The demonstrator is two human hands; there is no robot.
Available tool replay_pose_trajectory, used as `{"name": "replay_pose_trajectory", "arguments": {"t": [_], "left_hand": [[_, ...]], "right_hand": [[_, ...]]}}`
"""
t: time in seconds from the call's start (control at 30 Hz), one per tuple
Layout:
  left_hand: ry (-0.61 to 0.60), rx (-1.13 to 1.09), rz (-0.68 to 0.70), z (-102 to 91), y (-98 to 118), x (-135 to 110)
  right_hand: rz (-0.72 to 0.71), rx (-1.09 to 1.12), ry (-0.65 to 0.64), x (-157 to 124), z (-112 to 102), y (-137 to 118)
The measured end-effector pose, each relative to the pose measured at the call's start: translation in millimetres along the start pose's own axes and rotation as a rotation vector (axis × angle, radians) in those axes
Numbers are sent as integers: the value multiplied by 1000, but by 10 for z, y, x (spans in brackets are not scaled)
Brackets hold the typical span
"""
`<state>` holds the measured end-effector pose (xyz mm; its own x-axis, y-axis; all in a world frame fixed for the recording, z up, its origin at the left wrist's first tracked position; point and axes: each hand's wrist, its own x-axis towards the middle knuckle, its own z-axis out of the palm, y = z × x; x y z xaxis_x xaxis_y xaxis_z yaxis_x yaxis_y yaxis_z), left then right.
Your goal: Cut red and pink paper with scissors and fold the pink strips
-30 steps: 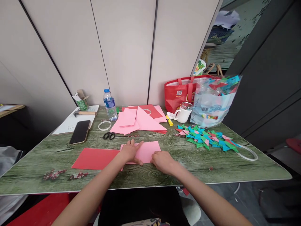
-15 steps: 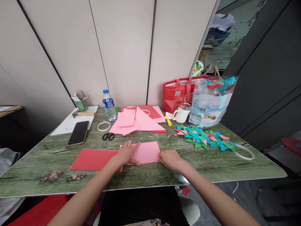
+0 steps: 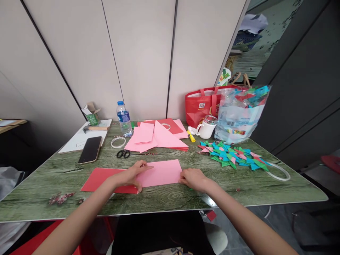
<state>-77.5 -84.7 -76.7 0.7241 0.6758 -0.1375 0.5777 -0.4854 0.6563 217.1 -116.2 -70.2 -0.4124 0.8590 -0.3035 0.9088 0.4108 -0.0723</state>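
A folded-looking pink sheet of paper (image 3: 161, 173) lies flat before me on the table. My left hand (image 3: 132, 174) rests across its left end, thumb and fingers spread apart toward the near and far edges. At the right edge of that sheet my right hand (image 3: 195, 179) has its fingers curled in, pinching the near corner area; the fingertips are partly hidden. Beneath and beside my left hand lies a red sheet of paper (image 3: 99, 179), which the pink one overlaps at its right end.
Black-handled scissors (image 3: 123, 153), a tape roll (image 3: 118, 142) and a phone (image 3: 90, 150) lie behind left. Pink paper sheets (image 3: 170, 138), a water bottle (image 3: 124, 120), a glue stick (image 3: 191, 136) and a white mug (image 3: 206, 129) stand farther back. Folded paper pieces (image 3: 233, 156) lie right.
My left hand has slid left from the middle of the pink paper to its left end. The right hand stays at the right edge.
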Motion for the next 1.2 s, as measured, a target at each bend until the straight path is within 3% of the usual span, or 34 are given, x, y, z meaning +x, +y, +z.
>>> {"name": "replay_pose_trajectory", "arguments": {"t": [0.4, 0.6, 0.7, 0.8, 0.9, 1.03, 1.1, 1.2], "left_hand": [[-19, -108, -41, -51, -21, -200], [-21, -104, -67, -40, -16, -215], [-2, -108, -81, -34, -28, -221], [20, -139, -92, -37, -45, -225], [70, -182, -70, -31, -67, -236], [277, -453, -103, -1, -102, -258], [509, -690, -125, -14, -111, -251], [954, -937, -65, -106, -102, -191]], "right_hand": [[-55, 52, -27, 26, 22, 56], [9, -68, -41, -29, -74, -57], [46, -135, 59, -70, -97, -173], [-110, -160, 161, -96, -49, -280], [-251, -182, 186, -87, 38, -313], [-269, -135, 240, -23, 134, -183], [-273, -32, 323, 40, 158, -72], [-233, 317, 627, 214, 138, 59]]}}
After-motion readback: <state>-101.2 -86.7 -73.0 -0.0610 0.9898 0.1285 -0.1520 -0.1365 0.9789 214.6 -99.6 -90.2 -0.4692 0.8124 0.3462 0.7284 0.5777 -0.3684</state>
